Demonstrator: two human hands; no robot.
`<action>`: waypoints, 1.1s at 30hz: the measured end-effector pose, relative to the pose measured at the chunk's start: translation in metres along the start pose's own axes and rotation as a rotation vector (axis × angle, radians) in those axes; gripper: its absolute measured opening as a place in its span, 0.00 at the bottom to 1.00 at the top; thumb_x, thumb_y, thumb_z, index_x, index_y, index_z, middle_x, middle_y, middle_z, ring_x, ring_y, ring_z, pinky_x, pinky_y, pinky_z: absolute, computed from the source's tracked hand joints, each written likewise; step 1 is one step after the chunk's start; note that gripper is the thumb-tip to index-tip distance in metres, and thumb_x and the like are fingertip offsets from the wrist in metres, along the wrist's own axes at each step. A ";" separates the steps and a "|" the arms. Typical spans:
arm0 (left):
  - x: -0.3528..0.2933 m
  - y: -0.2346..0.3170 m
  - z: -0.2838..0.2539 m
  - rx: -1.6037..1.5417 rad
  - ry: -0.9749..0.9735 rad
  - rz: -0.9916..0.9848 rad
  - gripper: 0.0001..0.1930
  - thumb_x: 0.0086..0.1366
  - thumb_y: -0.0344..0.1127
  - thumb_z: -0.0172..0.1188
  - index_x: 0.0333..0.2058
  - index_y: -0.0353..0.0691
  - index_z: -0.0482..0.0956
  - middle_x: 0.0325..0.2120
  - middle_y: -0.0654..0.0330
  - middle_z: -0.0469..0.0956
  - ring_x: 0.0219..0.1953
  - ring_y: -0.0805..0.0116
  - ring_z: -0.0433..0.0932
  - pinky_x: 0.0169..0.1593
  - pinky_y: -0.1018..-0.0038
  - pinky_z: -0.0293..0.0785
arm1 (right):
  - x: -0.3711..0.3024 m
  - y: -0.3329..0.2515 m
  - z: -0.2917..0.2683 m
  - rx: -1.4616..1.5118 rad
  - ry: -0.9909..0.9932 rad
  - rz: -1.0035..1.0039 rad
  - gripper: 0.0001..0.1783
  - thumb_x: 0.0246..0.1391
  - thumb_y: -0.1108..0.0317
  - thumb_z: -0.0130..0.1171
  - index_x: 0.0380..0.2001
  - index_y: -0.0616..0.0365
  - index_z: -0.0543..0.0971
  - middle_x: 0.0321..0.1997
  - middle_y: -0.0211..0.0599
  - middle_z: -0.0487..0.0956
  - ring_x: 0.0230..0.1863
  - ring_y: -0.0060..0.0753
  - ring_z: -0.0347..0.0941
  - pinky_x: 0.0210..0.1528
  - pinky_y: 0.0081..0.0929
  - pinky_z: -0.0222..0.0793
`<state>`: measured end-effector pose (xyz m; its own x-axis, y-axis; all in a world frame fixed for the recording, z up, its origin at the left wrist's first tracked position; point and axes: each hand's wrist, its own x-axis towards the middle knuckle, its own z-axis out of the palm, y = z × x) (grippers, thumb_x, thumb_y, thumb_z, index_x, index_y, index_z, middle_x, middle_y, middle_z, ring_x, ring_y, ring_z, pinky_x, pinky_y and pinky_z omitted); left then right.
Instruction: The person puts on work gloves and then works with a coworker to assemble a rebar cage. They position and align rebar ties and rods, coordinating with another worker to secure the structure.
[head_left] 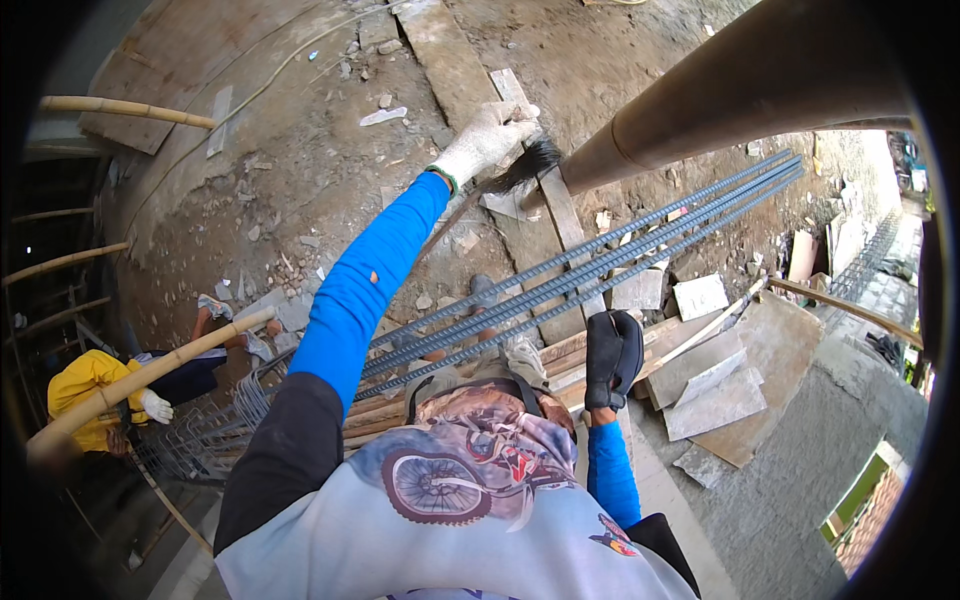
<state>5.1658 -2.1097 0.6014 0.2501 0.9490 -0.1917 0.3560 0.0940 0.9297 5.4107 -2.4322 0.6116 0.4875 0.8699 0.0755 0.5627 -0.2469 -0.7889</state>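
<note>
My left hand (488, 145), in a white glove, reaches far forward with its fingers closed at the tips; what they pinch, if anything, is too small to make out. Just beside it fans a dark brush-like bundle (525, 168), perhaps thin wires, with a narrow brown part trailing back beside my forearm. Whether the hand touches this bundle is unclear. My right hand (612, 360), in a black glove, is curled near my right hip, its contents hidden. Between my hands several long ribbed steel bars (600, 262) run diagonally in front of me, with bent wire stirrups (250, 400) at their left end.
A thick brown pipe or post (700, 110) stands at the upper right. Broken boards and slabs (715, 395) lie to the right. A bamboo pole (150, 385) crosses at left, near a person in yellow (90, 395). Wooden planks (570, 225) lie on the rubble-strewn ground.
</note>
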 end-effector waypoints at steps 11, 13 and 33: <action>-0.002 0.032 -0.021 0.120 -0.046 0.061 0.14 0.74 0.43 0.58 0.49 0.40 0.82 0.41 0.64 0.83 0.41 0.73 0.80 0.46 0.70 0.77 | 0.003 -0.008 -0.001 -0.082 0.006 0.014 0.15 0.54 0.64 0.72 0.38 0.62 0.81 0.34 0.44 0.80 0.36 0.43 0.77 0.43 0.38 0.73; 0.001 0.038 -0.025 0.065 -0.064 0.118 0.14 0.75 0.44 0.58 0.49 0.42 0.80 0.38 0.67 0.82 0.40 0.76 0.78 0.44 0.73 0.77 | 0.003 -0.010 -0.002 -0.103 0.014 0.017 0.15 0.54 0.64 0.72 0.38 0.62 0.81 0.34 0.43 0.80 0.36 0.43 0.77 0.43 0.38 0.73; -0.033 0.138 -0.058 -0.340 -0.014 0.084 0.20 0.74 0.51 0.63 0.26 0.43 0.78 0.19 0.69 0.73 0.15 0.81 0.67 0.18 0.79 0.64 | 0.013 -0.016 -0.023 -0.194 0.033 0.093 0.21 0.52 0.54 0.70 0.39 0.61 0.83 0.38 0.49 0.83 0.40 0.55 0.80 0.45 0.43 0.75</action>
<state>5.1545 -2.1102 0.7547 0.2794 0.9536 -0.1118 0.0141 0.1123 0.9936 5.4231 -2.4268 0.6392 0.5631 0.8258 0.0299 0.6307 -0.4061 -0.6613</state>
